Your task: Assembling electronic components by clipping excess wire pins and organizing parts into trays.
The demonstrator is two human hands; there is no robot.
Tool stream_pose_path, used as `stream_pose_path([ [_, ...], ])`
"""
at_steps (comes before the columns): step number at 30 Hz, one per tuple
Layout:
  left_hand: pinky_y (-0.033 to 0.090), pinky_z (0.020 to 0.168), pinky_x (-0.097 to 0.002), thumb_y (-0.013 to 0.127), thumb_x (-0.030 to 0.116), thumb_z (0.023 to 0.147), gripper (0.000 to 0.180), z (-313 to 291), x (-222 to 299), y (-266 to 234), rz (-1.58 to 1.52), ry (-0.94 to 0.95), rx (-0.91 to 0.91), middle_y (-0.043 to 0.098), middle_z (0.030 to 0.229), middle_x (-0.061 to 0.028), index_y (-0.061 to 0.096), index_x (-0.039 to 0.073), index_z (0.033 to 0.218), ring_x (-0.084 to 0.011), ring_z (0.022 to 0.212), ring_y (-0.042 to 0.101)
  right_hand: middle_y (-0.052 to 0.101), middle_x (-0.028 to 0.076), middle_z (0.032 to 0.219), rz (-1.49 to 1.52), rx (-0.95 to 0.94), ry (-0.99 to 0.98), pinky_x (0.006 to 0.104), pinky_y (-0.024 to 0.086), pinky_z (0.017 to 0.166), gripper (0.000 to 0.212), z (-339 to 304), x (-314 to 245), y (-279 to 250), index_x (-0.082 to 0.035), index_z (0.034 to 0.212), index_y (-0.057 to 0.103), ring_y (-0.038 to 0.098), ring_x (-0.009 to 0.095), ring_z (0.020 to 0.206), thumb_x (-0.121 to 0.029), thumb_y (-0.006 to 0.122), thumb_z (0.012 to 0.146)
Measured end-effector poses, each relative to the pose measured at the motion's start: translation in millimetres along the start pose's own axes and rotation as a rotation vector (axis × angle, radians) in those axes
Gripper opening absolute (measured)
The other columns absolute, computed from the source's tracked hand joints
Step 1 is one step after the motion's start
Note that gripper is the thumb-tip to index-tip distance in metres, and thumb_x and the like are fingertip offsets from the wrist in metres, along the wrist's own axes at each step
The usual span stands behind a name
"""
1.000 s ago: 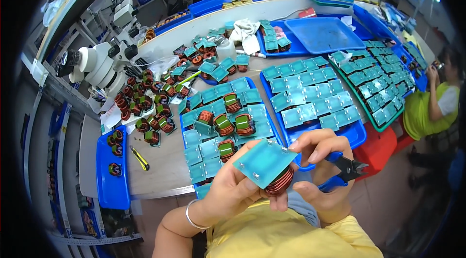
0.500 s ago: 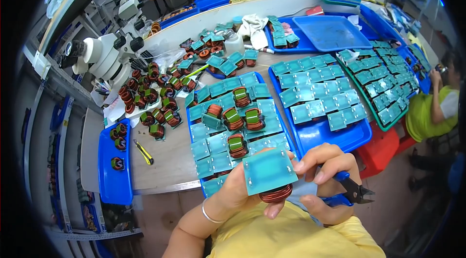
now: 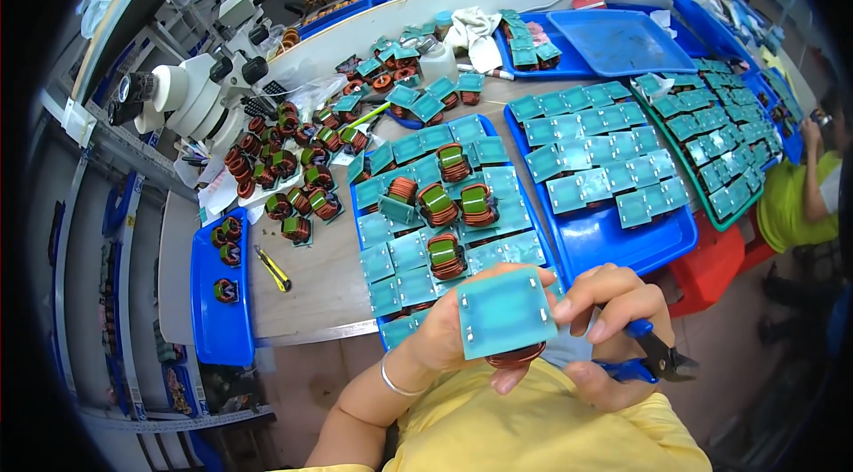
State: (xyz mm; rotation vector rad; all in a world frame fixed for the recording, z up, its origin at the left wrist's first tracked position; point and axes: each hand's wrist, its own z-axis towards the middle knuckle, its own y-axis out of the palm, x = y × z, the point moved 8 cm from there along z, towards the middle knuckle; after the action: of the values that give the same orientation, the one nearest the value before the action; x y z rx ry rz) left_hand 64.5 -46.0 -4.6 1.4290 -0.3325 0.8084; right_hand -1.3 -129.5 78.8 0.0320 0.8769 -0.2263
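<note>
My left hand (image 3: 442,330) grips a copper-wound coil (image 3: 517,355) fixed under a square teal board (image 3: 506,314), just in front of my yellow top. The board faces up, with small metal contacts along two edges. My right hand (image 3: 617,308) holds blue-handled side cutters (image 3: 656,356), their dark jaws pointing right, away from the board. Its thumb and forefinger are close to the board's right edge; whether they touch cannot be made out. Beyond my hands, a blue tray (image 3: 549,236) bears rows of similar boards, with several green-topped coils (image 3: 437,204) lying on them.
More boards fill a second blue tray (image 3: 613,241) and a green tray (image 3: 721,225) to the right. Loose coils (image 3: 283,163) crowd the left side, near a white microscope (image 3: 187,108). A yellow utility knife (image 3: 272,268) lies beside a narrow blue tray (image 3: 222,330). Co-workers (image 3: 804,196) sit nearby.
The view has shifted slightly, so the table appears a little farther right. Both hands keep their holds, and the board is turned slightly. The far co-worker's arms have moved.
</note>
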Motion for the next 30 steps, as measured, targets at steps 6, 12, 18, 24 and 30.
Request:
stream_pose_path([
  [6,0.048,0.048,-0.0306,0.066,0.036,0.08,0.065,1.2,-2.9,-1.0,0.015,-0.011,0.106,0.054,0.102,-0.0163,0.027,0.007,0.124,-0.0246,0.062,0.061,0.054,0.018,0.1,0.036,0.134,0.199,0.0282,0.042,0.073,0.036,-8.1,26.1,-10.7,-0.005,0.097,0.045,0.051,0.018,0.086,-0.013,0.07,0.073],
  [12,0.049,0.065,-0.0321,0.064,0.026,0.083,0.062,-1.0,2.4,3.7,0.135,0.086,0.257,0.046,0.116,-0.0164,0.024,0.005,0.126,-0.0233,0.082,0.058,0.058,0.012,0.083,-0.357,0.033,0.187,0.0326,0.045,0.071,0.029,-14.9,24.3,-30.0,-0.001,0.09,0.054,0.057,0.023,0.078,-0.016,0.07,0.072],
  [18,0.046,0.079,-0.0281,0.08,0.012,0.066,0.077,4.0,3.5,1.7,0.495,0.165,0.342,0.044,0.117,-0.0116,0.028,0.004,0.122,-0.0146,0.101,0.048,0.053,0.011,0.076,-0.685,-0.242,0.295,0.034,0.045,0.059,0.04,-30.4,21.3,-24.8,-0.001,0.087,0.053,0.055,0.027,0.067,-0.032,0.072,0.071],
  [24,0.047,0.077,-0.0285,0.084,0.01,0.059,0.079,7.5,7.5,11.8,0.825,0.233,0.292,0.046,0.11,-0.0149,0.031,0.006,0.117,-0.0173,0.094,0.052,0.046,0.007,0.07,-0.839,-0.312,0.203,0.0308,0.038,0.052,0.043,-42.1,10.6,-28.1,-0.003,0.079,0.05,0.048,0.022,0.058,-0.042,0.067,0.072],
  [30,0.048,0.074,-0.03,0.085,0.013,0.059,0.077,12.9,9.2,31.8,1.119,0.326,0.182,0.046,0.107,-0.0148,0.031,0.004,0.114,-0.02,0.093,0.053,0.043,0.006,0.068,-0.888,-0.333,0.231,0.0301,0.037,0.052,0.043,-50.3,5.3,-34.1,-0.004,0.079,0.05,0.047,0.021,0.059,-0.043,0.066,0.073],
])
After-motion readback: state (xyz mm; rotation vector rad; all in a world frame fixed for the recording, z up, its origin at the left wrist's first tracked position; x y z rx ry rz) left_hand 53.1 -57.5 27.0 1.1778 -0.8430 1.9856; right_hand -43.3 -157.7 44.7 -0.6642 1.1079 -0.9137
